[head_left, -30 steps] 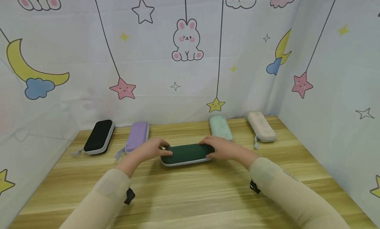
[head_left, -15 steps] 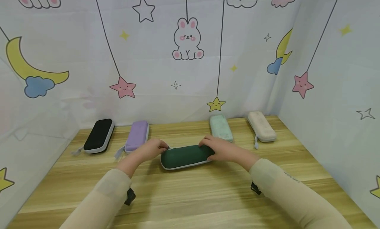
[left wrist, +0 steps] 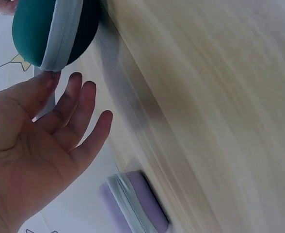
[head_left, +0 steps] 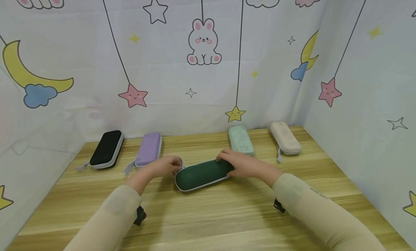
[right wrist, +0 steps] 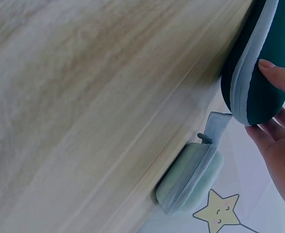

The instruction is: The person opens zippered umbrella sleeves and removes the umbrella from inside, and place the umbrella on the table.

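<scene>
A dark green zip case [head_left: 203,174] with a pale grey zip band lies at an angle mid-table, its near side tilted up. My right hand [head_left: 245,164] grips its right end, thumb on the near side and fingers over the far side. At the far left corner, my left hand [head_left: 167,166] pinches the case's grey zipper pull, partly hidden by the fingers. In the left wrist view, a grey strip [left wrist: 49,104] shows behind the thumb of the left hand [left wrist: 40,131], beside the case's rounded end [left wrist: 33,31]. The zip band looks closed where it shows.
Along the back of the wooden table [head_left: 208,218] lie a black case [head_left: 106,148], a purple case [head_left: 148,150], a mint case [head_left: 240,139] and a cream case [head_left: 286,137]. A printed cloth wall [head_left: 169,74] rises directly behind them.
My left hand has left the top of the green case for the zipper pull at its left end. That end has swung toward me and the case has tilted; my right hand keeps its grip.
</scene>
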